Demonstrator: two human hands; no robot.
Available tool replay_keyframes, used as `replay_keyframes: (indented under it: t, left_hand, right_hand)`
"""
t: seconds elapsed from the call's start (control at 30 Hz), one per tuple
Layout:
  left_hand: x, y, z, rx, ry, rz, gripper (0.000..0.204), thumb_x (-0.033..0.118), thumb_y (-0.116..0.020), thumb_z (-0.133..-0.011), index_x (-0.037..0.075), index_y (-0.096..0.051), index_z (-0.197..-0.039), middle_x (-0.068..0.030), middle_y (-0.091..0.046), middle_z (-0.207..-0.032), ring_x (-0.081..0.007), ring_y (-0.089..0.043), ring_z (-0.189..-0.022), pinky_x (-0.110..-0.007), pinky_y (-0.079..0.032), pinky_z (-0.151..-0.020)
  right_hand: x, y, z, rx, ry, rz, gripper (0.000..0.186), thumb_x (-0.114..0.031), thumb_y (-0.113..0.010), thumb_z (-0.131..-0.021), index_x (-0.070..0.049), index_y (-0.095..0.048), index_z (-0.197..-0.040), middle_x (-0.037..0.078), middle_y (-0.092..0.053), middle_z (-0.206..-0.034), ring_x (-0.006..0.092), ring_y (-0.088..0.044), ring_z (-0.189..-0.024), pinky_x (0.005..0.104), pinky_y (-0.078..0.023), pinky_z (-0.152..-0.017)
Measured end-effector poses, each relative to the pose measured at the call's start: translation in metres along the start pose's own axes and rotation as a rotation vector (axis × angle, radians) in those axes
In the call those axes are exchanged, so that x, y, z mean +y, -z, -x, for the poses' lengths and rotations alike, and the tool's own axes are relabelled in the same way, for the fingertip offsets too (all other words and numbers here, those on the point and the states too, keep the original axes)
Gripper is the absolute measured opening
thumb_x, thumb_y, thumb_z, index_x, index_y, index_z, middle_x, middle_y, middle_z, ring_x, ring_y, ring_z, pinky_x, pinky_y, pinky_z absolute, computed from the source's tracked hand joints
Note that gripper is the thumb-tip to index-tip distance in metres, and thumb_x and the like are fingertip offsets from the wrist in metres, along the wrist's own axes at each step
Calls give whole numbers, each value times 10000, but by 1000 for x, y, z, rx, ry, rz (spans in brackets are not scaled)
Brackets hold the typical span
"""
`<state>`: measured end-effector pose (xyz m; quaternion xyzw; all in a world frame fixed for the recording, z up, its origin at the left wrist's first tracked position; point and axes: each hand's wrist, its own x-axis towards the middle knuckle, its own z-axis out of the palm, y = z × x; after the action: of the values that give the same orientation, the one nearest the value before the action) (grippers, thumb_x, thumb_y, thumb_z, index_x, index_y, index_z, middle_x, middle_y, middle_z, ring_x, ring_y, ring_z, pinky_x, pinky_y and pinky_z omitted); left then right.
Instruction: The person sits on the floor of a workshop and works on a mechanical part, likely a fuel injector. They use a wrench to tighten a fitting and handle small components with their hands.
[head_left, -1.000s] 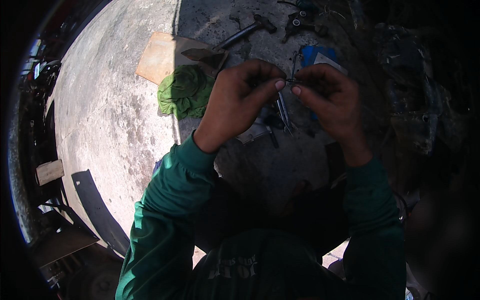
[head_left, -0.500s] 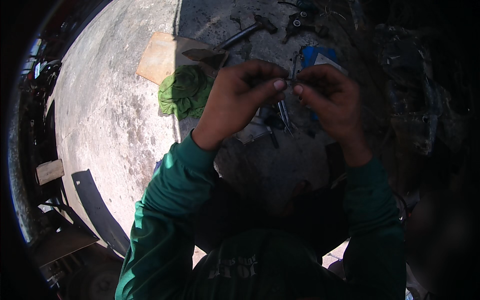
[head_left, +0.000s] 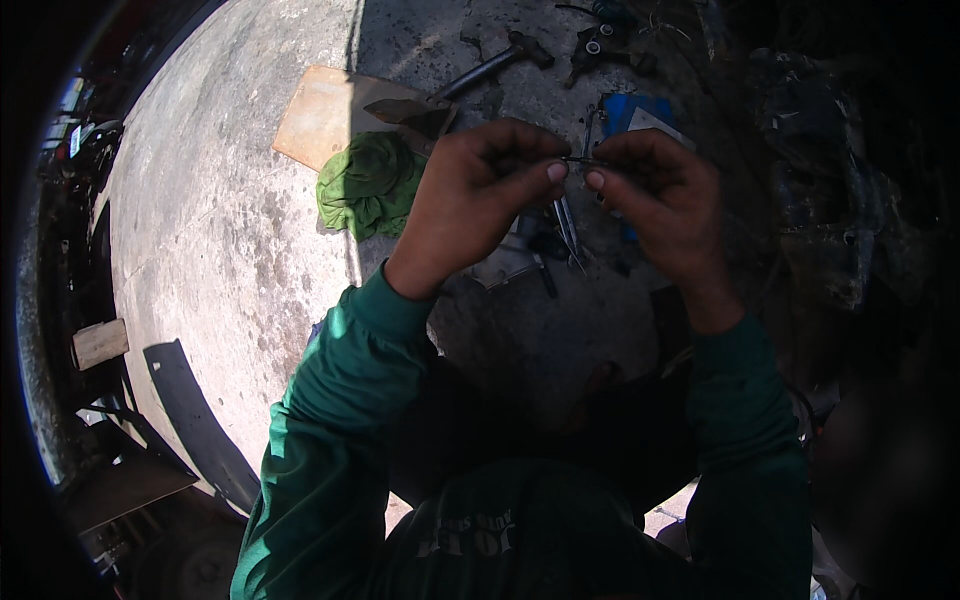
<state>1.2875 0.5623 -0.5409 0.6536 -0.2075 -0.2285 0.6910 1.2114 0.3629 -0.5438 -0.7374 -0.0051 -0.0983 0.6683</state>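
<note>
A small, thin dark piece (head_left: 580, 159) spans the gap between my two hands; its kind is too small to make out. My left hand (head_left: 487, 185) pinches one end between thumb and forefinger. The other end sits in the pinch of my right hand (head_left: 662, 190). Both hands are raised over the shaded concrete, with their remaining fingers curled in. Below and between them lie slim metal tools (head_left: 567, 232), partly hidden by the hands. A blue item (head_left: 640, 108) with a pale flat piece on it shows just beyond my right hand.
Left of my left hand lies a crumpled green cloth (head_left: 365, 185), beside a brown board (head_left: 315, 115). A hammer (head_left: 490, 70) and a dark metal part (head_left: 605, 55) rest farther off. A wood block (head_left: 99, 344) stands at the far left; dark clutter (head_left: 820, 190) fills the right.
The fingertips have drawn slightly apart, so more of the thin dark piece shows between them. Both arms otherwise keep their places.
</note>
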Motion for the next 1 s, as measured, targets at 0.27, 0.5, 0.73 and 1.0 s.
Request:
replay_keyframes:
  t: [0.27,0.5,0.73,1.0]
  left_hand:
    - [-2,0,1,45,-28,4,194,64,-725,-929,-49,-684,-1082,-112,-738,-969,-137,-705,-865,-268,-575,-764]
    - [-2,1,2,52,-108,-124,186,69,-743,-914,-26,-699,-1067,-94,-743,-975,-129,-695,-908,-272,-552,-796]
    - [0,1,3,43,-123,-156,173,52,-729,-921,-29,-692,-1069,-98,-736,-995,-145,-700,-939,-282,-571,-838]
    - [-1,0,6,18,-106,-196,158,32,-711,-931,-35,-686,-1072,-94,-730,-994,-147,-700,-938,-286,-576,-844]
  right_hand:
    - [-4,0,1,26,-25,19,167,-38,-746,-890,7,-691,-1041,75,-727,-972,139,-694,-929,288,-561,-836]
    - [-5,0,0,12,-27,40,159,-53,-740,-897,5,-695,-1037,70,-725,-958,134,-690,-911,285,-557,-822]
    - [-5,0,1,10,-19,52,142,-52,-732,-901,3,-700,-1028,67,-728,-942,130,-690,-905,282,-553,-811]
    - [-6,2,2,-48,-14,57,129,-48,-722,-905,8,-709,-1021,68,-737,-942,130,-695,-897,279,-557,-804]
